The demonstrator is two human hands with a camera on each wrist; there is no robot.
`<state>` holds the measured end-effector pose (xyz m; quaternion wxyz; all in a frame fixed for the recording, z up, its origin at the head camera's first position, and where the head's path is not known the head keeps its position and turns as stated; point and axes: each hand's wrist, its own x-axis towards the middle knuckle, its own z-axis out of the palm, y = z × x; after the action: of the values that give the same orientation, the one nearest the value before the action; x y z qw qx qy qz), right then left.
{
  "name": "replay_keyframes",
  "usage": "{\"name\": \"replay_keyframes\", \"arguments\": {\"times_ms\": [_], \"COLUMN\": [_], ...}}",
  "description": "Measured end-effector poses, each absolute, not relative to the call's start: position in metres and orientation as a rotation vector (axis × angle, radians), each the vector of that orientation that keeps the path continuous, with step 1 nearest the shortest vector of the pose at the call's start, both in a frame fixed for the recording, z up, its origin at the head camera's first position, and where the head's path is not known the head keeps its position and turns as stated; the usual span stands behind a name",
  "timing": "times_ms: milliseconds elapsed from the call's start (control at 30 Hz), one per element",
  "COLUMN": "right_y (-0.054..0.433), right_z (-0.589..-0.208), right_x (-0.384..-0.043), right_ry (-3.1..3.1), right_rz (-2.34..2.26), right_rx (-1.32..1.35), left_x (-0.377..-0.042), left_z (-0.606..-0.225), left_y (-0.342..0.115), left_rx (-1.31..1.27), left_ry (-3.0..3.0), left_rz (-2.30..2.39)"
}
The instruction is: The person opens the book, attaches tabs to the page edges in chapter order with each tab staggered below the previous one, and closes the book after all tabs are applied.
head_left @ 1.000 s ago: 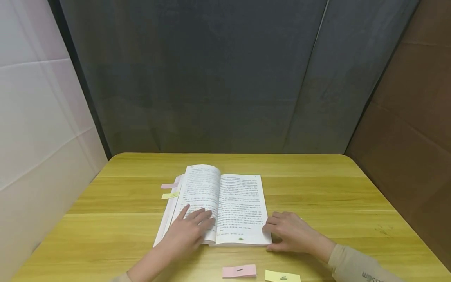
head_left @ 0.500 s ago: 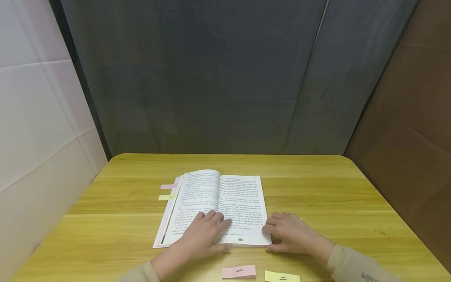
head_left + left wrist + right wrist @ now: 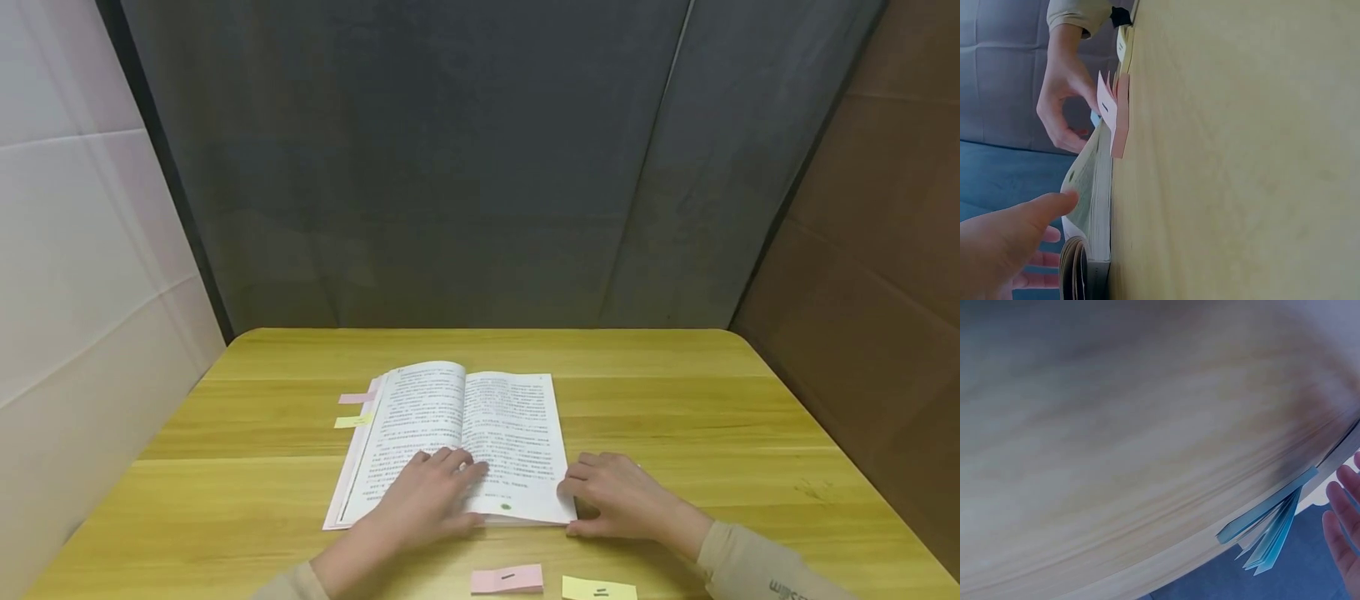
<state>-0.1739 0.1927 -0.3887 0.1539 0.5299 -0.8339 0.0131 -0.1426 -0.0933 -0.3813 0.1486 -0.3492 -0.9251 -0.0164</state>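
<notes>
An open book (image 3: 517, 425) with printed pages lies on the wooden table. My left hand (image 3: 427, 496) rests across its lower middle, fingers loosely bent over the gutter and the right page. In the left wrist view, the left hand's thumb (image 3: 1060, 205) is against the page. My right hand (image 3: 622, 498) grips the book's lower right corner, thumb at the bottom edge and fingers along the side. A pink tab (image 3: 356, 399) and a yellow tab (image 3: 352, 422) stick out from the left edge of the book.
Nearer me than the book lie a pink sticky-note pad (image 3: 507, 578) and a yellow sticky-note pad (image 3: 599, 589), each with a dark mark. A dark partition (image 3: 465, 167) rises behind the table, with a pale panel (image 3: 90, 250) at left and a brown one (image 3: 877, 292) at right.
My left hand has slid right and slightly down, from the left page to the gutter. The raised left page has settled flatter. My right hand keeps its place.
</notes>
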Motion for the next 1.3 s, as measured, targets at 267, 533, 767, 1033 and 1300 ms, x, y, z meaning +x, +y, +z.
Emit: {"name": "replay_keyframes", "arguments": {"times_ms": [267, 533, 767, 1033, 1300], "right_y": [0.194, 0.193, 0.193, 0.193, 0.192], "right_z": [-0.39, -0.391, -0.39, -0.388, -0.389], "right_x": [-0.175, -0.175, -0.175, -0.174, -0.176], "right_ry": [-2.371, -2.371, -2.354, -2.348, -2.363], "right_rz": [0.047, 0.035, 0.031, 0.029, 0.068], "right_rx": [1.519, 1.517, 1.519, 1.522, 1.517], "left_x": [-0.137, -0.131, -0.132, -0.133, -0.134], "left_z": [-0.38, -0.374, -0.366, -0.368, -0.375], "left_y": [-0.099, -0.108, -0.12, -0.132, -0.14], "left_rx": [-1.037, -0.998, -0.987, -0.892, -0.805], "left_ry": [-2.455, -2.376, -2.35, -2.41, -2.473], "left_rz": [-0.036, -0.181, -0.175, -0.053, 0.007]}}
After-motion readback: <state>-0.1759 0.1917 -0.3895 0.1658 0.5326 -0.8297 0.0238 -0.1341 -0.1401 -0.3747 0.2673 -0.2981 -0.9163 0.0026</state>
